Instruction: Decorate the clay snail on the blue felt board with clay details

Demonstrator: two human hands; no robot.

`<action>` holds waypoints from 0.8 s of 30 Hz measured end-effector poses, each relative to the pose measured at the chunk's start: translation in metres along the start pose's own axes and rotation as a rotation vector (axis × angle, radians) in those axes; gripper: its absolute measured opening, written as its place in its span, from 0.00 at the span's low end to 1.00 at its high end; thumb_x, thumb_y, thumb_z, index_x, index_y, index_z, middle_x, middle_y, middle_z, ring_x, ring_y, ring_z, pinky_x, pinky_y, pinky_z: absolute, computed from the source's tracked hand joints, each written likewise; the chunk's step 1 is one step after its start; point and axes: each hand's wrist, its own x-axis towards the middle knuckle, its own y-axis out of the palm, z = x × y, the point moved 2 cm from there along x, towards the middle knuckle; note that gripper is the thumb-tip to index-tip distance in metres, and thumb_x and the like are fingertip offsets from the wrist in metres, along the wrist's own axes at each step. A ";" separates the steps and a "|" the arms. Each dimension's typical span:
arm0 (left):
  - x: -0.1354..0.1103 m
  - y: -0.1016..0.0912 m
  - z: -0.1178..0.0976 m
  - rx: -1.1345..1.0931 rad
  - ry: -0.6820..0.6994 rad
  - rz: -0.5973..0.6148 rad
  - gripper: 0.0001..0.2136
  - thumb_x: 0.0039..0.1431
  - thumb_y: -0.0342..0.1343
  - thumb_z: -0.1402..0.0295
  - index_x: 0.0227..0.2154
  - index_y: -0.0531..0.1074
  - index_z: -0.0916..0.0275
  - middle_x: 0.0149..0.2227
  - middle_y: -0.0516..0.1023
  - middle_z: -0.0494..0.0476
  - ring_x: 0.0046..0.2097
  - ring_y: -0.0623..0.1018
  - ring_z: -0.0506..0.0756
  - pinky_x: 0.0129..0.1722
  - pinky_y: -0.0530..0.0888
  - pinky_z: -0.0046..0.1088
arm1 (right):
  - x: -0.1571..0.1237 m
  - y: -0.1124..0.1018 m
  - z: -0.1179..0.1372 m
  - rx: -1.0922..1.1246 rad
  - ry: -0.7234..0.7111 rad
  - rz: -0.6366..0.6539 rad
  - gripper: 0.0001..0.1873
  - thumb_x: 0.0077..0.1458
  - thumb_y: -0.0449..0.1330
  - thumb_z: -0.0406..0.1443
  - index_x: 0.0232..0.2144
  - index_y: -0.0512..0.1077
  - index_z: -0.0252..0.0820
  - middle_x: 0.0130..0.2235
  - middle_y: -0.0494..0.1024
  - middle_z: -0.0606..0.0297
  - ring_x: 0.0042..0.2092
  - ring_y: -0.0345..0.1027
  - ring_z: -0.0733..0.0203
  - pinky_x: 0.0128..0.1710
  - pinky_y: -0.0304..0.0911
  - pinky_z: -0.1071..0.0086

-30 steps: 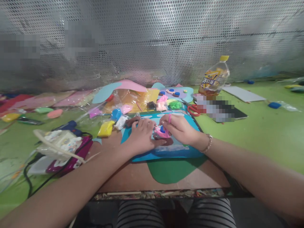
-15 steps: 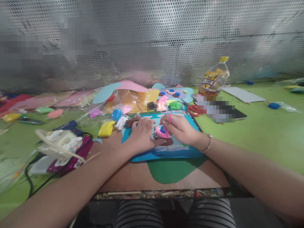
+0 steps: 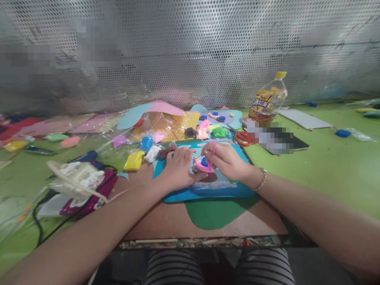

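Observation:
My left hand lies palm down on a blue craft sheet, fingers flat and thumb stretched toward a small pink clay figure with a blue dot. My right hand is pinched round a thin pink tool, its tip at the figure. A brown clay patch lies under the figure. A bracelet is on my right wrist.
Clay lumps in yellow, white, blue and green lie behind the sheet among plastic wrappers. Red scissors and a drink bottle stand to the right. A bag with cable is at left. A perforated metal wall closes the back.

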 end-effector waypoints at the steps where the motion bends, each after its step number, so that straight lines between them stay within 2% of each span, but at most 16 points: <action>1: 0.000 0.000 0.000 -0.014 -0.001 -0.001 0.34 0.54 0.42 0.40 0.52 0.55 0.66 0.53 0.62 0.69 0.55 0.61 0.67 0.49 0.58 0.49 | 0.000 0.000 0.000 0.004 0.000 0.001 0.08 0.60 0.46 0.30 0.28 0.61 0.40 0.26 0.67 0.67 0.27 0.59 0.67 0.29 0.55 0.73; 8: 0.002 0.001 0.000 -0.027 -0.011 -0.005 0.38 0.48 0.49 0.39 0.53 0.54 0.65 0.54 0.61 0.68 0.55 0.60 0.67 0.50 0.57 0.50 | 0.000 -0.001 0.000 -0.005 -0.005 0.007 0.08 0.60 0.46 0.31 0.29 0.61 0.40 0.26 0.67 0.67 0.28 0.60 0.67 0.30 0.56 0.72; 14: 0.001 0.002 0.001 -0.048 -0.004 -0.003 0.35 0.50 0.47 0.40 0.52 0.55 0.63 0.55 0.60 0.67 0.55 0.60 0.66 0.50 0.57 0.51 | 0.000 -0.003 0.000 -0.033 -0.012 -0.016 0.08 0.60 0.46 0.31 0.29 0.62 0.40 0.25 0.67 0.68 0.27 0.60 0.67 0.29 0.55 0.72; 19: 0.000 0.002 0.001 -0.060 -0.007 0.002 0.38 0.47 0.49 0.39 0.53 0.55 0.63 0.56 0.59 0.67 0.56 0.59 0.67 0.51 0.56 0.51 | 0.000 -0.004 -0.001 -0.039 -0.019 -0.018 0.08 0.60 0.46 0.31 0.30 0.62 0.40 0.25 0.67 0.68 0.27 0.60 0.67 0.29 0.56 0.72; 24: 0.000 0.004 0.001 -0.065 0.000 -0.023 0.35 0.51 0.46 0.40 0.53 0.55 0.62 0.55 0.60 0.66 0.56 0.59 0.67 0.51 0.56 0.50 | -0.001 -0.004 -0.001 -0.038 -0.017 -0.025 0.08 0.60 0.46 0.31 0.30 0.62 0.40 0.25 0.68 0.68 0.27 0.60 0.68 0.29 0.56 0.72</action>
